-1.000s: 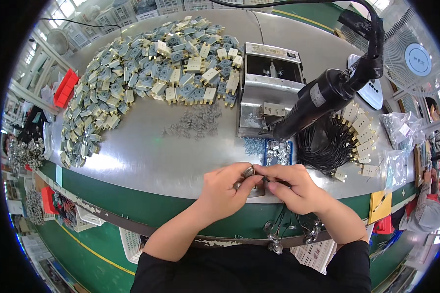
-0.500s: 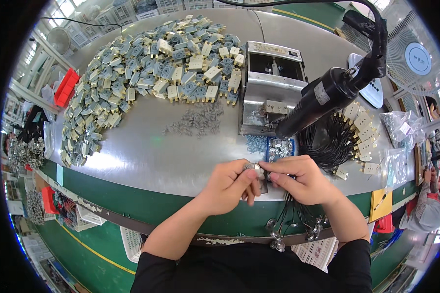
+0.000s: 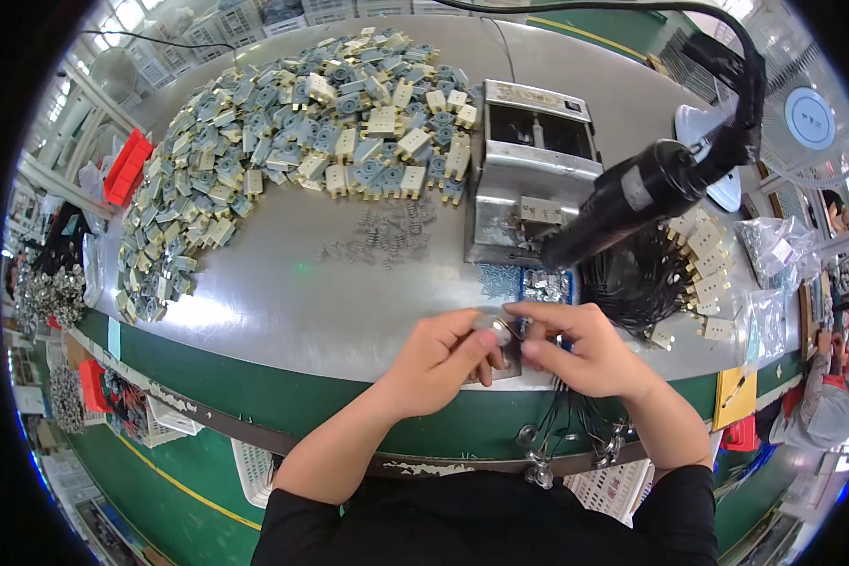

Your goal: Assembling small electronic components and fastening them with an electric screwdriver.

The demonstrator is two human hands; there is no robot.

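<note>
Between the thumb and fingers of my left hand (image 3: pixel 448 354) is a small round shiny metal part (image 3: pixel 498 330). My right hand (image 3: pixel 580 347) is close beside it, fingers curled round a thin black cable (image 3: pixel 513 332); its index finger and thumb are a little apart, and the cable's end is partly hidden. Below the right hand, several black cables with round metal ends (image 3: pixel 538 462) hang over the table's front edge. Just beyond the hands lie a blue tray of small metal pieces (image 3: pixel 547 286) and a patch of small screws (image 3: pixel 500 279).
A large heap of grey and cream plastic blocks (image 3: pixel 349 123) covers the back left. Loose springs (image 3: pixel 387 236) lie before it. A metal fixture (image 3: pixel 528 170) and a black cylindrical tool (image 3: pixel 623 203) stand behind the hands. Bundled black cables with cream blocks (image 3: pixel 707 255) lie right.
My right index finger and thumb have parted slightly from the metal part, and a thin cable now shows between the hands. The view has shifted a little; my left hand keeps its hold.
</note>
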